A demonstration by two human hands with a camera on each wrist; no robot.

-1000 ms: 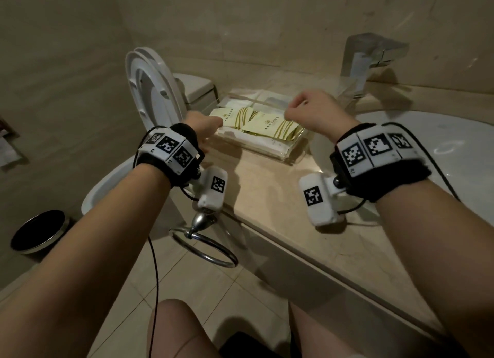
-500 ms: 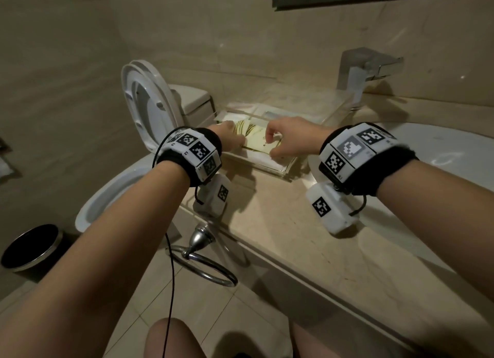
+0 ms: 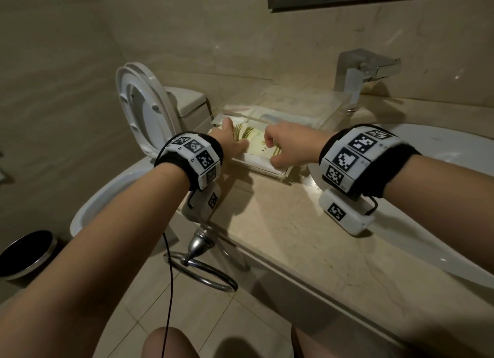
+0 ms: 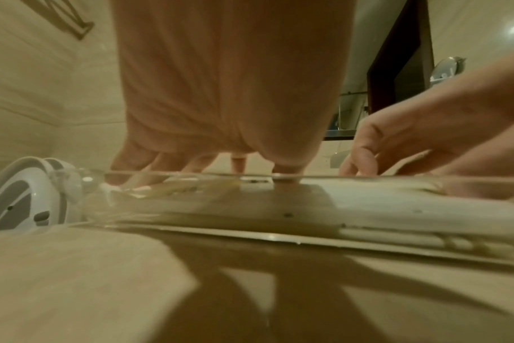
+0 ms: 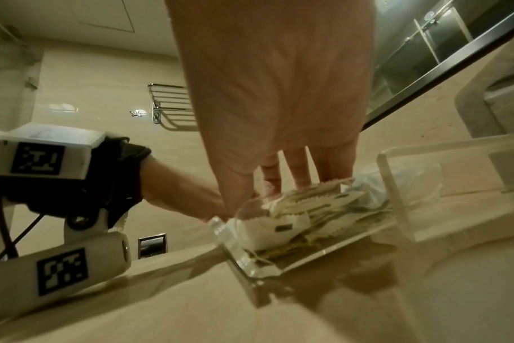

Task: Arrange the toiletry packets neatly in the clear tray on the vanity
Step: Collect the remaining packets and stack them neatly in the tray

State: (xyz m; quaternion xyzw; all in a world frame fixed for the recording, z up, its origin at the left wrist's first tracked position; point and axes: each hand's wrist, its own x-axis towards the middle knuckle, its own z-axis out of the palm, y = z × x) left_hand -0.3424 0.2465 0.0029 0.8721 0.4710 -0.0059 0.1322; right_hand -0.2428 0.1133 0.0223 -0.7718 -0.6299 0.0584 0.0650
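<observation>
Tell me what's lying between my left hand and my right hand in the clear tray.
In the head view, cream toiletry packets with gold leaf print lie between the left hand and right hand, inside the clear tray.

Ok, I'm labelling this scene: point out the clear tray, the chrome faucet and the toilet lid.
Clear acrylic tray (image 3: 270, 173), head view, near front wall.
Square chrome faucet (image 3: 370, 66), head view, spout top.
White raised toilet lid (image 3: 139, 90), head view, upper rim.

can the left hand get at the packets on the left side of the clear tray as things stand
Probably yes. The left hand is already over the clear tray, fingers reaching down past its low open rim onto the toiletry packets. The right hand works the tray's right side and does not seem to block it.
</observation>
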